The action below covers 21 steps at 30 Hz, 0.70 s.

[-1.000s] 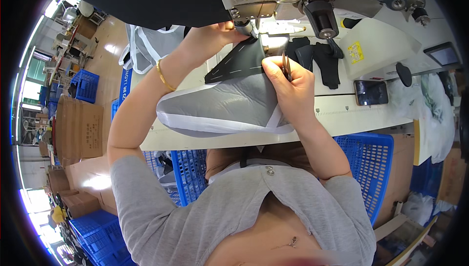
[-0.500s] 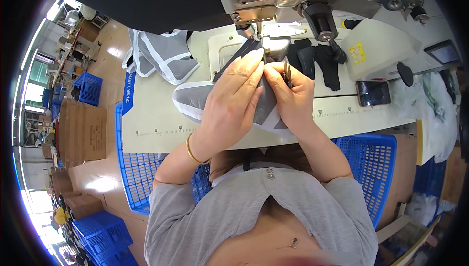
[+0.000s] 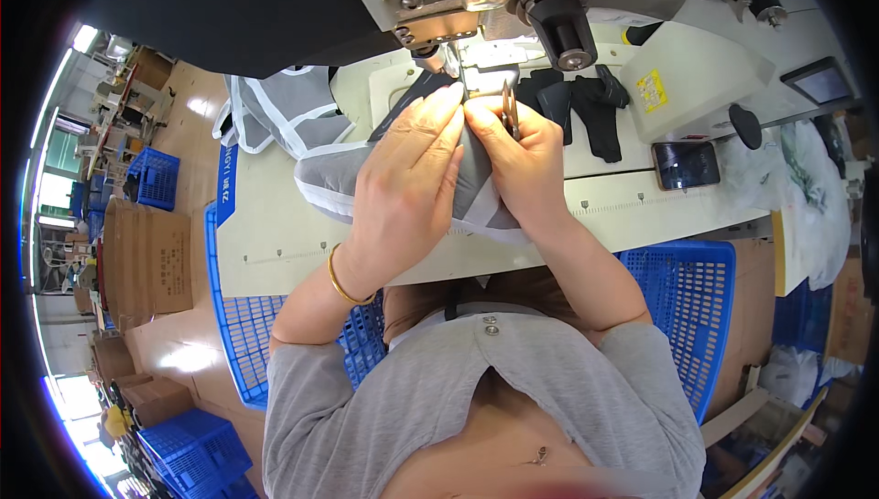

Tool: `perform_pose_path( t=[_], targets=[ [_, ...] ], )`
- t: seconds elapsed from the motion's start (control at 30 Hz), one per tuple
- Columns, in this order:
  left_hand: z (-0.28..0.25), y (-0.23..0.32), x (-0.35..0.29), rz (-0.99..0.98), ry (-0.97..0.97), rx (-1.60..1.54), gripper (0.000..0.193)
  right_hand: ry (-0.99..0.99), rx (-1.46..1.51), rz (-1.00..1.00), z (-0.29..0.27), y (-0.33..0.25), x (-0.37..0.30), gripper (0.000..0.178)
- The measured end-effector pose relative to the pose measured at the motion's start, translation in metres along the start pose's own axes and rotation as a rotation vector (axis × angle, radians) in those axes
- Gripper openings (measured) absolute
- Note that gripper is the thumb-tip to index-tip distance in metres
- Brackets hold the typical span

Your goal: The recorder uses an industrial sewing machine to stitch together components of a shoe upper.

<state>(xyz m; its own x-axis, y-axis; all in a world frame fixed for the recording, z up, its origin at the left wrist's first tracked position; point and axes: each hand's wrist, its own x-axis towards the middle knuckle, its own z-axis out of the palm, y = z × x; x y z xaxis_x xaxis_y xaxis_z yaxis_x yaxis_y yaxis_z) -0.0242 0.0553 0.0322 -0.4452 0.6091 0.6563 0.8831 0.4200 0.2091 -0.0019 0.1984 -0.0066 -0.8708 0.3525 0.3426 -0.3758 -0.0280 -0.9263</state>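
Observation:
A grey fabric piece with white edging (image 3: 325,183) lies under the needle area of a sewing machine (image 3: 439,27). My left hand (image 3: 412,165) rests flat on it, fingers stretched and side by side, their tips close to the needle. A gold bangle (image 3: 346,284) circles that wrist. Right beside it, my right hand (image 3: 522,151) pinches the fabric's edge between thumb and forefinger. Small thread snips (image 3: 510,113) are tucked in the same hand, blades pointing up. A dark strip (image 3: 407,103) runs beside my left fingers toward the needle. My fingers hide the stitching spot.
More grey pieces with white edging (image 3: 284,110) lie left on the table (image 3: 275,224). Black fabric pieces (image 3: 586,114) and a phone (image 3: 687,166) are to the right. Blue baskets (image 3: 678,316) stand under both table sides; a cardboard box (image 3: 146,261) stands on the floor at left.
The whole view has shifted, so the machine, table and hands appear slightly farther left. Both hands keep their places at the needle; no clear movement of the fabric shows.

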Motion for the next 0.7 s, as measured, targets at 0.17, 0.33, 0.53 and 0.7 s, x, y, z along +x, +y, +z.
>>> perform_pose_path(
  t=[0.17, 0.33, 0.53, 0.7],
  targets=[
    [0.001, 0.003, -0.003, 0.002, 0.003, 0.027, 0.029, -0.018, -0.025, 0.022, -0.007, 0.001, -0.003, 0.018],
    [0.007, 0.006, -0.013, 0.018, -0.005, 0.08, 0.029, -0.003, -0.005, 0.077, -0.017, -0.005, -0.016, 0.018],
    [0.005, 0.003, -0.008, 0.017, 0.02, 0.091, 0.029, -0.049, 0.004, 0.114, -0.017, -0.005, -0.01, 0.017],
    [0.004, -0.003, -0.002, 0.034, 0.015, 0.06, 0.031, 0.008, 0.058, 0.059, -0.011, -0.007, -0.005, 0.017]
  ],
)
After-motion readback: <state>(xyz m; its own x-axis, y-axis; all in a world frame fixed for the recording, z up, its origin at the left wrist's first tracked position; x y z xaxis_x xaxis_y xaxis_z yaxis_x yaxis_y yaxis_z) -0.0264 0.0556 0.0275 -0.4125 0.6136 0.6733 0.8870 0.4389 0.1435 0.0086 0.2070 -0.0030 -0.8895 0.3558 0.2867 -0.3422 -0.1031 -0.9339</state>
